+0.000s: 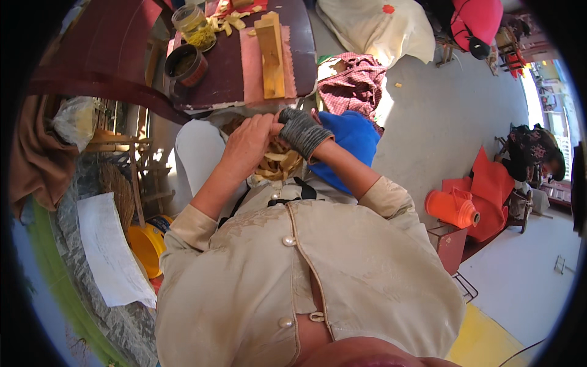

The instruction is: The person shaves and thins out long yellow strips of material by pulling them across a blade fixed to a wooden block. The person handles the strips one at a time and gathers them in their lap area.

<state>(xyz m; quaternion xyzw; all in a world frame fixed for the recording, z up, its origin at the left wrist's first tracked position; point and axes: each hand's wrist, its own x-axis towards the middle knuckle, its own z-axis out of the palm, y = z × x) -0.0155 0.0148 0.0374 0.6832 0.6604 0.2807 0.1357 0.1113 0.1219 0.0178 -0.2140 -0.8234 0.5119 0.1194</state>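
Observation:
My left hand [249, 136] is bare and my right hand [299, 129] wears a grey knitted fingerless glove. The two meet above my lap with fingers curled together. Whatever they grip is hidden behind the fingers. Pale, curled strips like peelings or shavings [280, 164] lie in a heap just beneath them. Beyond my hands, a long wooden block [270, 58] rests on a pink cloth [251, 73] on the dark table [225, 82]. More pale pieces [231, 23] are strewn near its far side.
A dark cup [186, 66] and a glass jar [194, 29] with yellowish contents stand on the table's left. Blue cloth [348, 144] and checked cloth [351, 85] lie right of my hands. An orange flask [451, 208] is farther right; a yellow bucket [147, 244] stands left.

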